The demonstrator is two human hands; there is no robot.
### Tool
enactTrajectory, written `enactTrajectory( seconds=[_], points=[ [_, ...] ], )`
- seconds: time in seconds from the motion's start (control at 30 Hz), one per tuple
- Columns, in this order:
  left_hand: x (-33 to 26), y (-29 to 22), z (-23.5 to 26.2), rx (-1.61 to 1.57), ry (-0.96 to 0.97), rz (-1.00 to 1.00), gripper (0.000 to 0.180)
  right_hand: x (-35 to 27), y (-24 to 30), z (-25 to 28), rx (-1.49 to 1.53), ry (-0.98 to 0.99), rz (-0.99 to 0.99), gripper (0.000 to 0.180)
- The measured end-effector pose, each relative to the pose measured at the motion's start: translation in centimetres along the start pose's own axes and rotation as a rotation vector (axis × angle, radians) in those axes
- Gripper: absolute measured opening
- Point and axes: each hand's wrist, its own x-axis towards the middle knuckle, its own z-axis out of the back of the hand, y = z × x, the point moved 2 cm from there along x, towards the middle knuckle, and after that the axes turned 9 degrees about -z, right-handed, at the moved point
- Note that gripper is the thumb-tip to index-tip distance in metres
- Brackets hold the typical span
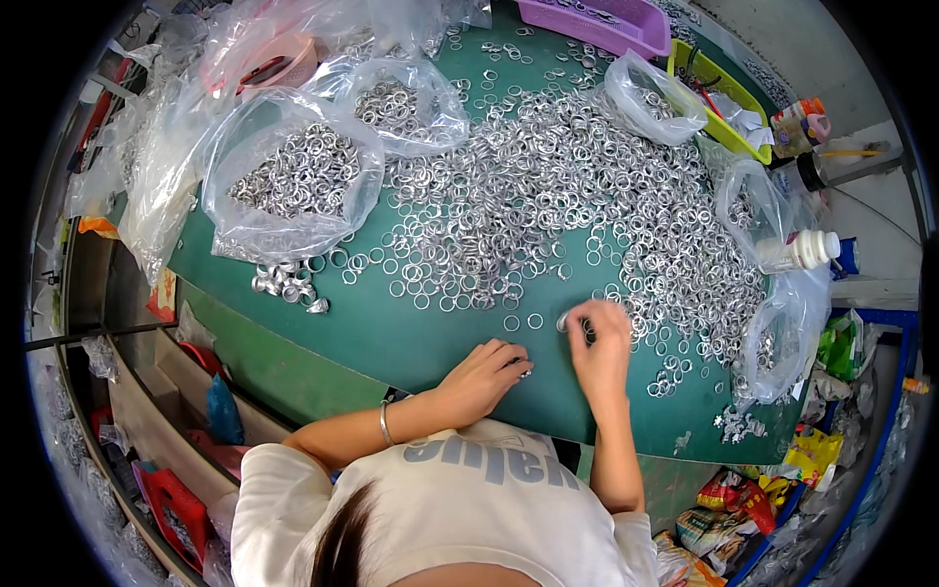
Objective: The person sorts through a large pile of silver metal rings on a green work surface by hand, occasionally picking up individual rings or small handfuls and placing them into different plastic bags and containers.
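A wide heap of silver metal rings (pixel 577 157) spreads over the green table (pixel 411 347). My left hand (pixel 479 380) rests near the table's front edge, its fingers curled over small silver rings (pixel 526 373) that peek out at the fingertips. To its right, at the heap's near edge, my right hand (pixel 603 342) pinches a silver ring (pixel 562 321) between thumb and fingers; this hand is slightly blurred. Two loose rings (pixel 534 321) lie flat just left of it. How many rings the left hand covers is hidden.
An open plastic bag of rings (pixel 367 210) stands at left, with a smaller bag (pixel 452 122) behind it. More bags (pixel 782 328) line the right side. A purple basket (pixel 626 37) and a yellow-green basket (pixel 748 137) sit at the back. A white bottle (pixel 804 250) lies at right.
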Motion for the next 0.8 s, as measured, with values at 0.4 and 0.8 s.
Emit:
enactTrajectory(
  seconds=[0.4,0.8],
  points=[
    [1.3,-1.2,-0.6,0.142,0.081,-0.002,0.047,3.8,0.2,-3.5,-0.252,-0.127,0.1,0.02],
    [0.9,0.2,1.6,-1.128,-0.256,0.463,0.035,-1.3,5.1,0.1,0.254,0.266,0.233,0.026]
  ],
)
